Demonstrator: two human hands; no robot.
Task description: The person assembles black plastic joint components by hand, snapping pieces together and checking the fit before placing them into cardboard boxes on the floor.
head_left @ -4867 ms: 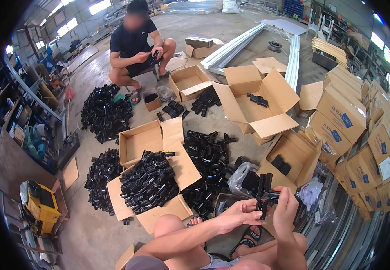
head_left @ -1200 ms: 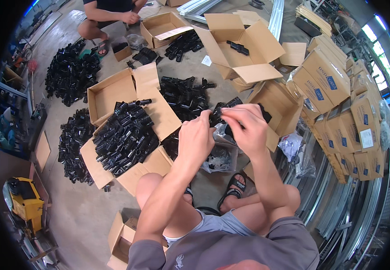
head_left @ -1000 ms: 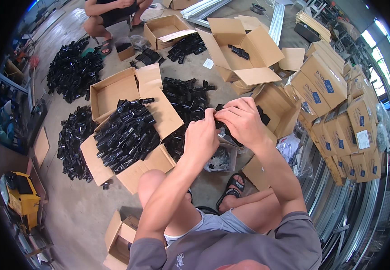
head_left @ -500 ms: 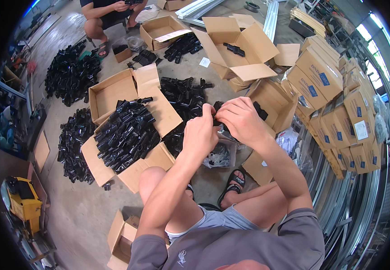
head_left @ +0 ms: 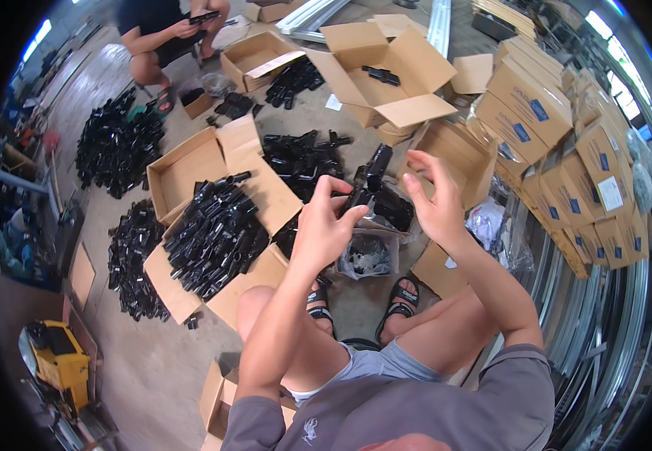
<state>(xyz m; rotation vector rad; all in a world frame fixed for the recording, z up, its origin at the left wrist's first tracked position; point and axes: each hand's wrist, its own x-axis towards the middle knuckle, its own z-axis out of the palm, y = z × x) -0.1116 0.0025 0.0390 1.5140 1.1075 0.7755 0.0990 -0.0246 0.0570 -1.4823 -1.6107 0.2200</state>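
Note:
In front of me, a black tubular fitting (head_left: 376,171) is gripped by my left hand (head_left: 320,225) between thumb and fingers, one tube end pointing up and away. A wider black part (head_left: 392,209) shows just beside it; whether the two are joined I cannot tell. My right hand (head_left: 440,201) is apart from the fitting on its right side, fingers spread and nothing in them. Just below the hands stands a small carton (head_left: 394,259) lined with a clear plastic bag that contains small dark pieces. Beyond my left hand lies a pile of black fittings (head_left: 303,154).
An open carton (head_left: 183,161) heaped with black fittings stands left, with more piles (head_left: 119,143) behind. A large open carton (head_left: 409,71) is ahead. Stacked cartons (head_left: 521,113) and metal profiles (head_left: 604,361) line the right. Another person (head_left: 164,37) sits at far left holding a black part.
My hands were close together around a dark part; now my right hand has come away and opened. The fitting now shows clearly at my left hand. The view has shifted slightly.

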